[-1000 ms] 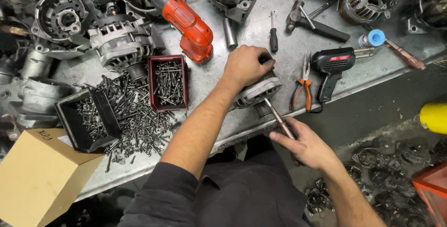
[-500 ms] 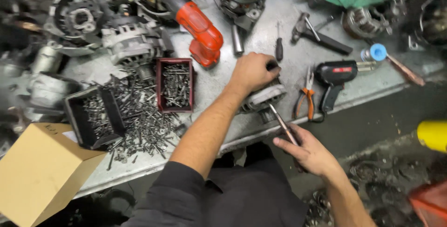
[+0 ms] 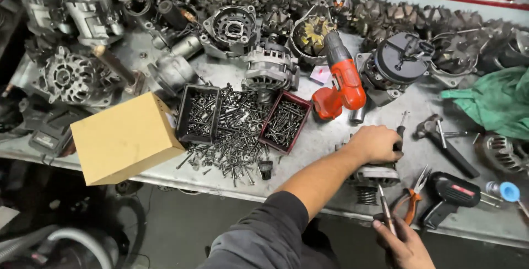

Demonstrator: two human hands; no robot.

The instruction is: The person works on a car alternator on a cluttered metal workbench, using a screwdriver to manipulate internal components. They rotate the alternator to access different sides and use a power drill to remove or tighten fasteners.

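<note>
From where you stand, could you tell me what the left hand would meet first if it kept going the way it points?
Probably the small black-handled screwdriver lying just beyond the left hand; depth is unclear.

My left arm reaches forward from the dark sleeve, forearm bare, and my left hand point(image 3: 374, 143) is curled palm-down. My right hand point(image 3: 402, 244) sits low near the frame's edge, fingers seemingly closed, partly cut off.
</note>
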